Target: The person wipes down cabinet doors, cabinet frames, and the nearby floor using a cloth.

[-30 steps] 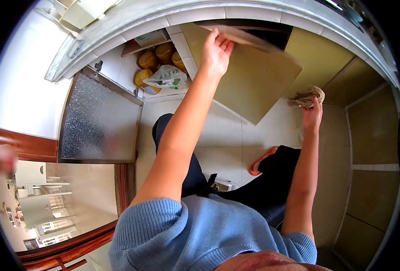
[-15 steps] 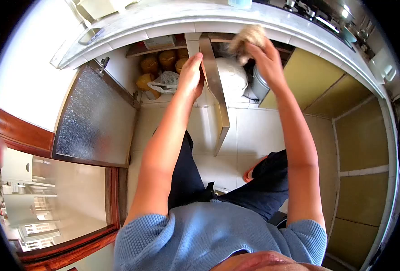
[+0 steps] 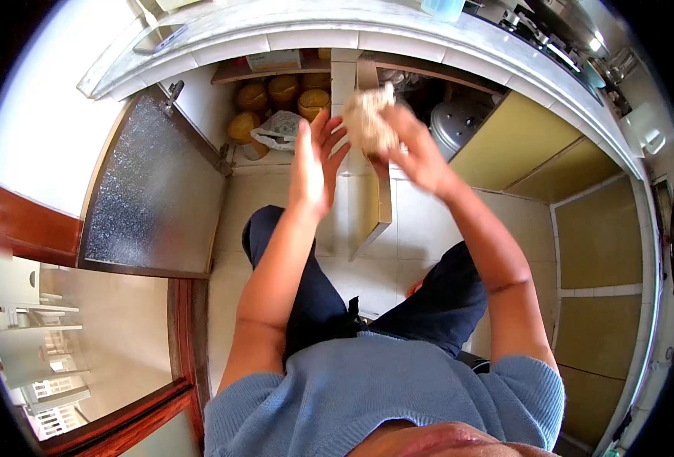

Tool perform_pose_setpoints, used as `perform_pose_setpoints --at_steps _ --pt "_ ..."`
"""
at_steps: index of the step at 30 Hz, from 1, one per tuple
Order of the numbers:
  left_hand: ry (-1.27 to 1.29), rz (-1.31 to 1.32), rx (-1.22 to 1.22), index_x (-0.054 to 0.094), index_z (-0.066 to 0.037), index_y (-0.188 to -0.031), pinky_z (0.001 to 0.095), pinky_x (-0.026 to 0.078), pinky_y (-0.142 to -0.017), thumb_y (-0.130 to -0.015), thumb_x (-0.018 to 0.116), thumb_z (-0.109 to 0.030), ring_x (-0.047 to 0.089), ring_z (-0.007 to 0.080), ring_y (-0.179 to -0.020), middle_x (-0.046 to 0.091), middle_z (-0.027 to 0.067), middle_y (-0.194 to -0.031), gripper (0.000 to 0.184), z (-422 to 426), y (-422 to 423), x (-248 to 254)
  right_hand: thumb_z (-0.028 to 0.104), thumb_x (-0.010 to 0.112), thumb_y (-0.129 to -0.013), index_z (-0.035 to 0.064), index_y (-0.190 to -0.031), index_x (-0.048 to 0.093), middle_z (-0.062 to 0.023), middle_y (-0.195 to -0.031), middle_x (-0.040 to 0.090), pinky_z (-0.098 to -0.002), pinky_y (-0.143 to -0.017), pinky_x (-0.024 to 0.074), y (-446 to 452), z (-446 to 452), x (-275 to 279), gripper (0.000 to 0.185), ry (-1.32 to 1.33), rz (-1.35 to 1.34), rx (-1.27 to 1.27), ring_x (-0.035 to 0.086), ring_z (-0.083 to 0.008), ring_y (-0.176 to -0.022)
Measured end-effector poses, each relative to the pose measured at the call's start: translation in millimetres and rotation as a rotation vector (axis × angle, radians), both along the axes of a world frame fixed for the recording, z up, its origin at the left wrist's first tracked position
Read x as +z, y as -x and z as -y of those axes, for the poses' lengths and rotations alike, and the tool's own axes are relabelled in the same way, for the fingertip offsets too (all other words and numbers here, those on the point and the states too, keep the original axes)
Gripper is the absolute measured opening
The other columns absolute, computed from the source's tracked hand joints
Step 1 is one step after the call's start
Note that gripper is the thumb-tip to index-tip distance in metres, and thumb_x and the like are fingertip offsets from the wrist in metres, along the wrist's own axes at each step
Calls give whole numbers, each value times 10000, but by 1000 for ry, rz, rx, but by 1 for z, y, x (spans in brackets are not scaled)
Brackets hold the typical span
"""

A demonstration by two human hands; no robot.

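Note:
A crumpled beige cloth (image 3: 370, 120) is in my right hand (image 3: 419, 152), blurred by motion, in front of the top of an open cabinet door (image 3: 373, 206). To its left, my left hand (image 3: 315, 164) is raised with fingers spread and nothing in it. The door stands edge-on toward me between the two cabinet openings, its upper part partly hidden by the cloth and my right hand.
Yellow-lidded jars (image 3: 251, 97) and a plastic bag (image 3: 280, 131) fill the left cabinet. A lidded metal pot (image 3: 455, 126) sits in the right one. A textured glass door (image 3: 154, 190) hangs open at left. On the counter (image 3: 276, 36) lies a phone (image 3: 159, 38).
My right hand has brought the cloth left and down toward the door. My left hand has come off the door edge, and its fingers have spread.

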State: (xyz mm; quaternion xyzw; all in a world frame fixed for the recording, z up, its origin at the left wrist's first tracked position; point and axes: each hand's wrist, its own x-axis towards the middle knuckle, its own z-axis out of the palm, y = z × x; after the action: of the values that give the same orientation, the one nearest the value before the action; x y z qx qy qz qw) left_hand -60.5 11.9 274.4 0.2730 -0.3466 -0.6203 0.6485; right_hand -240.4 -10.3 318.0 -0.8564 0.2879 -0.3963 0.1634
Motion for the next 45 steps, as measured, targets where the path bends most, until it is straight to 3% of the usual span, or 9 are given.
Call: perform_pose_setpoints --at_steps 7,14,16,23,25,33,35,37,45 --pt "375 504 150 31 21 -1441 417 151 -1100 -727 702 -208 156 313 -1368 154 219 -1466 1007 -91 39 -38 303 518 -876 -41 -1149 528 -240 -1215 499 -467 -1041 292 5 -15 -14 440 -14 23 165 423 -397 -1198" --pt "316 746 300 227 10 -1421 309 416 -918 -839 527 5 448 244 -1154 375 189 -1330 655 -85 46 -51 333 480 -913 21 -1195 542 -211 -1253 510 -392 -1006 352 -21 119 -8 426 91 -70 -299 456 -353 -1176" --pt "341 809 270 183 -10 -1436 348 322 -1025 -735 524 75 371 365 -1264 331 218 -1389 784 -85 43 -46 337 482 -905 26 -1171 551 -196 -1214 537 -406 -990 360 -23 137 -1 414 236 -139 -261 461 -348 -1153" --pt "375 809 240 172 -17 -1441 373 290 -1045 -721 507 79 334 369 -1286 305 228 -1398 801 -84 40 -46 268 530 -838 4 -982 589 -177 -984 552 -409 -875 385 -24 81 7 306 48 -55 -105 472 -344 -967" --pt "433 744 416 258 23 -1398 286 373 -943 -819 476 33 447 238 -1160 410 196 -1300 618 -83 47 -51 309 528 -812 8 -893 599 -182 -938 584 -437 -838 397 -22 38 1 320 85 29 5 488 -348 -919" --pt "683 1102 343 336 -12 -1344 394 292 -1050 -782 593 -15 406 329 -1232 426 215 -1310 618 -83 36 -90 378 509 -866 -17 -1195 505 -217 -1218 487 -497 -1048 283 -4 -62 -24 514 47 61 286 435 -380 -1179" --pt "116 942 17 206 9 -1413 297 339 -779 -799 499 55 395 213 -908 441 179 -1257 682 -82 37 -44 268 521 -879 -18 -1229 482 -217 -1222 490 -428 -1037 317 -9 -20 -33 453 97 55 75 442 -384 -1173" --pt "387 820 362 181 -11 -1432 221 396 -506 -832 458 84 439 79 -541 534 125 -1139 667 -79 42 -68 256 537 -885 -13 -1103 568 -203 -1019 568 -408 -834 452 -19 28 -25 348 -205 229 22 572 -349 -884" --pt "446 895 419 144 -4 -1436 192 395 -549 -818 452 116 467 52 -622 535 86 -1025 700 -78 41 -69 203 574 -829 5 -1222 510 -218 -1214 536 -392 -958 406 -21 -2 -15 445 -159 130 -15 524 -356 -1117"
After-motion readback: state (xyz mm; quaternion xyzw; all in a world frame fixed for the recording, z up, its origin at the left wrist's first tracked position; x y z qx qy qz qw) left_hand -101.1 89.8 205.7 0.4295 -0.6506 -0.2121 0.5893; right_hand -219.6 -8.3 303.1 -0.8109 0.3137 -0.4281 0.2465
